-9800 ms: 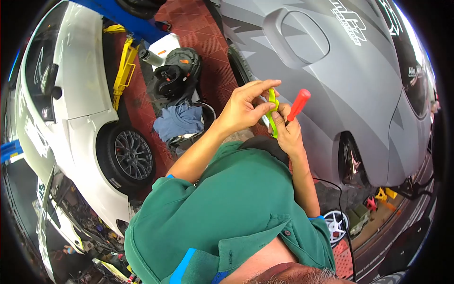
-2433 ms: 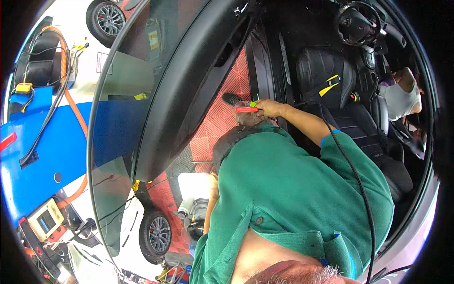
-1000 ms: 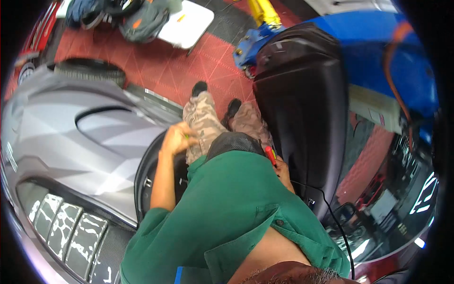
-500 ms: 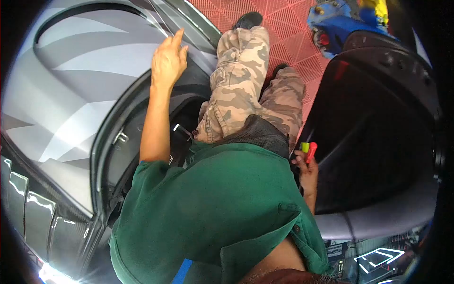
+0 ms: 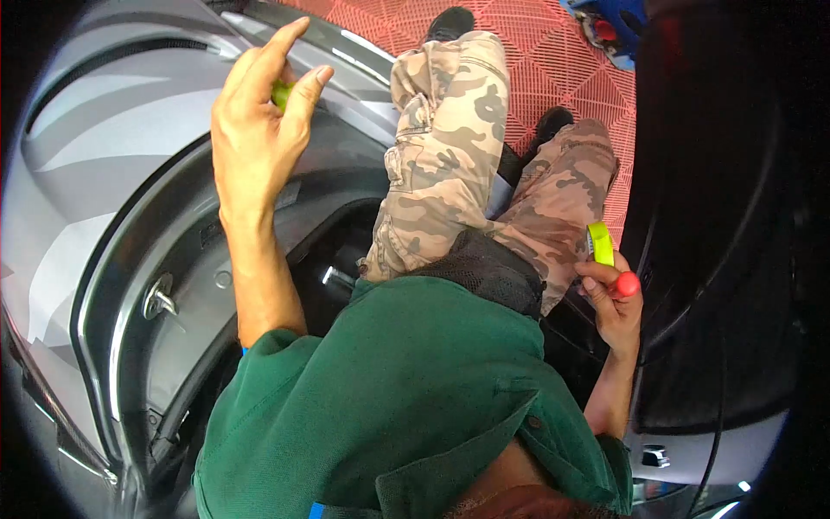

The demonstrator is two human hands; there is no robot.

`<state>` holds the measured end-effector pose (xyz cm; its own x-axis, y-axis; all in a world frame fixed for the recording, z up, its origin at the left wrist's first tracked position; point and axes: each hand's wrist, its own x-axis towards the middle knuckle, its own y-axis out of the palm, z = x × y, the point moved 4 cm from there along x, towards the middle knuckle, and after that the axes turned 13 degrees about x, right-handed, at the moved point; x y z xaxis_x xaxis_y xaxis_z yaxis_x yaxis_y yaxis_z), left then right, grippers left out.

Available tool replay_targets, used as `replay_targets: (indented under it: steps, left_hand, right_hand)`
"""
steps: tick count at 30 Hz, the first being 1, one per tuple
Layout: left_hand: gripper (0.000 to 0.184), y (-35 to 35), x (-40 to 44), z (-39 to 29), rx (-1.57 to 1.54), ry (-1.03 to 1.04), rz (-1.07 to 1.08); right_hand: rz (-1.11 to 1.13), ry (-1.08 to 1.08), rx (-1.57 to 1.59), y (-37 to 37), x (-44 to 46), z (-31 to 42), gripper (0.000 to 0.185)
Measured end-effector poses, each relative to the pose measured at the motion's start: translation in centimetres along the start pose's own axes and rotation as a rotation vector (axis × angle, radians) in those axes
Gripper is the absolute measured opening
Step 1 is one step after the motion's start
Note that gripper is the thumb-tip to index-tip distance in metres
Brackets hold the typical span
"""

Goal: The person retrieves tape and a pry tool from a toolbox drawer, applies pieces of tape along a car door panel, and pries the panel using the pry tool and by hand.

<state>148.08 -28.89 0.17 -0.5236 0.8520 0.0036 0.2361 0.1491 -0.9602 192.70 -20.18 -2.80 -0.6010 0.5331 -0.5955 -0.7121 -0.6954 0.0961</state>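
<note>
My left hand [image 5: 255, 130] is raised over the grey patterned car panel [image 5: 112, 156], seen from its back, with thumb and index finger apart. A small yellow-green piece [image 5: 281, 95] shows between them, mostly hidden by the hand. My right hand [image 5: 618, 316], beside my right thigh, is closed around a red round-ended stick [image 5: 627, 284]. A yellow-green band [image 5: 600, 245], like a roll of tape, stands up at the same fingers.
By my left arm the car's door opening [image 5: 121, 346] has a metal striker [image 5: 159, 298]. A large dark panel [image 5: 718, 216] is close on my right. Red grid tiles [image 5: 553, 52] cover the floor, with a blue object [image 5: 618, 26] at the far right.
The view has shifted. My left hand has moved left in view and turned, and the yellow-green piece now shows in it. My right hand is farther right, still with the red stick and band.
</note>
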Motion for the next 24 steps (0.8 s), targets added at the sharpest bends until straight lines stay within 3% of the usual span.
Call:
replay_targets:
  steps: [6,8,11,14,16,20,23,24]
  left_hand:
    - [0.049,-3.1,-1.5,-1.5,0.146,0.25,-0.118]
    - [0.048,-3.9,-1.8,-1.8,0.055,0.309,-0.158]
    - [0.05,-3.9,-2.2,-2.6,-0.207,0.414,-0.134]
    - [0.056,-0.7,-3.4,-8.9,-0.698,0.569,-0.043]
    - [0.059,1.5,-5.8,-14.2,-0.841,0.715,0.023]
    - [0.062,8.4,-13.0,-22.2,-1.004,0.804,0.312]
    - [0.068,12.4,-16.2,-25.7,-0.939,0.955,0.384]
    - [0.07,12.9,-17.5,-26.5,-0.956,0.925,0.519]
  right_hand:
    - [-0.272,-0.253,-0.018,4.2,-9.0,-7.7,0.019]
    - [-0.477,-0.216,0.168,6.8,-10.6,-10.4,0.02]
    - [-0.575,-0.349,0.072,8.8,-12.6,-10.8,0.018]
    - [-0.687,-0.439,-0.062,8.4,-14.0,-11.7,0.019]
    - [-0.777,-0.455,-0.101,8.3,-15.6,-12.4,0.02]
    - [-0.912,-0.481,-0.048,8.9,-17.8,-14.1,0.02]
    - [-0.936,-0.505,0.054,9.7,-18.4,-15.2,0.022]
    - [-0.939,-0.499,0.081,10.1,-18.7,-15.9,0.023]
